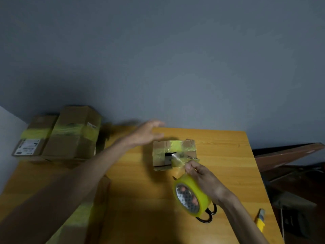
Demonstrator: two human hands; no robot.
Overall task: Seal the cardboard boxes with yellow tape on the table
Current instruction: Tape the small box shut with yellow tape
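On the wooden table (228, 155), the small cardboard box (174, 154) is sitting just beyond the right hand (204, 180), which is gripping the yellow tape roll (192, 196). The left hand (146, 134) is hovering open. The box is probably light and needing pressing on top.

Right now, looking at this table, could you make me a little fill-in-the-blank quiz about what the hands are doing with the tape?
1. The tape roll in the right hand is ___ in colour.
2. The left hand, blurred, reaches out open and holds ___.
3. The strip from the roll runs to the small cardboard box, which stands on the ___.
4. The black handles under the roll belong to ___.
Missing words: yellow; nothing; table; scissors.
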